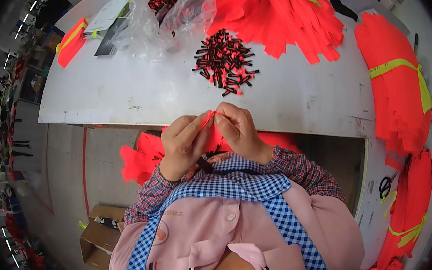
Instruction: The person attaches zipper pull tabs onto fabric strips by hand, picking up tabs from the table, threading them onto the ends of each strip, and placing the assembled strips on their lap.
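Observation:
My left hand and my right hand meet just past the front edge of the white table. Both pinch a small piece of red fabric between thumb and fingertips. More red fabric hangs below my hands and lies over my lap. Beyond my fingertips, a loose pile of small black and red pieces rests on the table, not touched by either hand.
A clear plastic bag holds more black and red pieces. Red fabric bundles with yellow ties lie at the back and right. Black scissors lie at the right. A cardboard box stands on the floor.

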`<state>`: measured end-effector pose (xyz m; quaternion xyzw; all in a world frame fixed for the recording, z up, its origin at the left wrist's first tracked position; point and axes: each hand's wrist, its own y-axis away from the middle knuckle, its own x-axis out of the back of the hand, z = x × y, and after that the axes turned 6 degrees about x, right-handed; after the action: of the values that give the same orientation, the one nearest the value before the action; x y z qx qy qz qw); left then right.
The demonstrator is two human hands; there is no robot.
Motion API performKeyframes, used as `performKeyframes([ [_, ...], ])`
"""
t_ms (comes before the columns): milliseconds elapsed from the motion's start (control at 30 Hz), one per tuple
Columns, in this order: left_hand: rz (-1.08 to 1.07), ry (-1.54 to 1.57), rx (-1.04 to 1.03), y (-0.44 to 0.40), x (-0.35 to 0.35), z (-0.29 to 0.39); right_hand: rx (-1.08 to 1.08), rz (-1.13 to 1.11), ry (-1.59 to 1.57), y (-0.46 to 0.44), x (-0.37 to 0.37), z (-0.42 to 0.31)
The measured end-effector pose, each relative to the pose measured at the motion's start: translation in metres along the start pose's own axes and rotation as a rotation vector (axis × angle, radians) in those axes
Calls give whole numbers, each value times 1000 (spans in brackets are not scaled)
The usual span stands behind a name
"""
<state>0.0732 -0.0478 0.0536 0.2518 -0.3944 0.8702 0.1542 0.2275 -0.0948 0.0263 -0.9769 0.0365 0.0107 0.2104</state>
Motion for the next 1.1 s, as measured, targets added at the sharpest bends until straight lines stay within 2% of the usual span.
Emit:
performKeyframes([
  [33, 32, -24, -62, 0, -5, -5, -70, 32, -84, 1, -3, 2],
  [67, 39, -69, -98, 1, -8, -8, -51, 75, -198, 2, -8, 8],
  [200, 59, -87, -91, 5, -16, -12, -175, 144, -463, 5, -12, 14],
  [333, -58, 118, 236, -2, -12, -9, -123, -21, -23, -5, 8, -1],
  [433, -134, 387, 423, 2, -11, -18, 21, -80, 185, -7, 15, 3],
  [533, -165, 462, 530, -1, -11, -10, 246, -67, 268, -6, 14, 15],
  [633, -157, 298, 456, 1, -13, -8, 81, -95, 214, -1, 14, 11],
  [733, -106, -51, 135, 4, -18, -13, -69, 13, -53, 8, 2, 31],
  [833, -7, -112, -154, 5, -24, -15, -139, 198, -501, 12, -20, 53],
  [867, -6, -97, -194, 6, -25, -12, -175, 183, -525, 16, -21, 56],
  [933, -45, -35, -18, 5, -23, -12, -237, 142, -566, 12, -12, 56],
  [1033, -84, 90, 286, 5, -21, -20, -617, 15, -285, -6, 24, 40],
  [1100, -125, 161, 443, 11, -21, -30, -490, 35, 257, -9, 52, 89],
])
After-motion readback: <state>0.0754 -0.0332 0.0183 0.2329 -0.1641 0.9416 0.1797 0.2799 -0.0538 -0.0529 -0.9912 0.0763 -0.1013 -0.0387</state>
